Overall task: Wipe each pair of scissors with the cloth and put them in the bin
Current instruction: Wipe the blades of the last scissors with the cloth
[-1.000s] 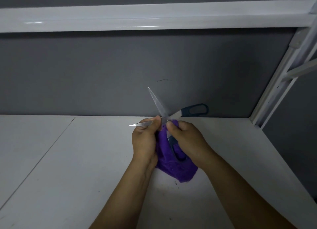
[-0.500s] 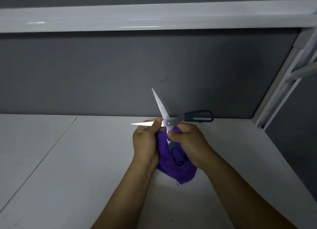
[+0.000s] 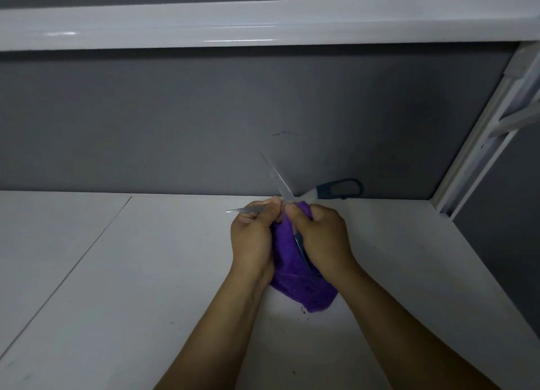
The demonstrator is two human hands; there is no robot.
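Both forearms are reaching out over the white table [image 3: 117, 302], bare to the elbow, and the hands are meeting just in front of the grey back wall [image 3: 175, 126]. The left hand [image 3: 251, 237] is curling in tight, thumb on top, pinching the flat of one blade of the scissors [image 3: 323, 191] so that only its thin pointed tip is sticking out to the left. The right hand [image 3: 321, 237] is wrapping round the bunched purple cloth [image 3: 298, 281], thumb pressing the cloth near the pivot, with the lower dark handle showing as a sliver between cloth and palm; whether the fingers are passing through that handle loop I cannot tell.

The scissors are being held up off the table, spread wide open. The second blade is pointing up and away, long, narrow, shiny and blurred. The other handle, a dark oval loop of smooth plastic, is jutting out to the right.

The cloth is looking soft and fuzzy, hanging in a loose lump below the hands. Overhead a glossy white shelf [image 3: 263, 24] is running across, and a white metal post [image 3: 479, 144] is slanting down on the right.
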